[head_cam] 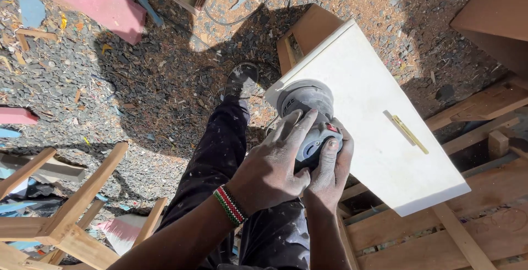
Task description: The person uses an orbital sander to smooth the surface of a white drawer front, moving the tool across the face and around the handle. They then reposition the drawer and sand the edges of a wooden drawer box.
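Both my hands grip a grey electric sander [308, 105] that rests on the near left corner of a white painted panel [374, 83]. My left hand [272, 168], with a beaded wristband, covers the sander's body from the left. Wrapped around its rear is my right hand [330, 171]. A small brass hinge [407, 131] sits on the panel to the right of the sander. The sander's round pad lies flat on the white surface.
The panel rests on a rough wooden frame [440, 231]. My dusty dark trouser leg and shoe [239, 83] stand on gravel strewn with wood shavings. A wooden trestle [71, 209] stands at lower left, pink boards [104, 0] at upper left, a brown board [495, 17] at upper right.
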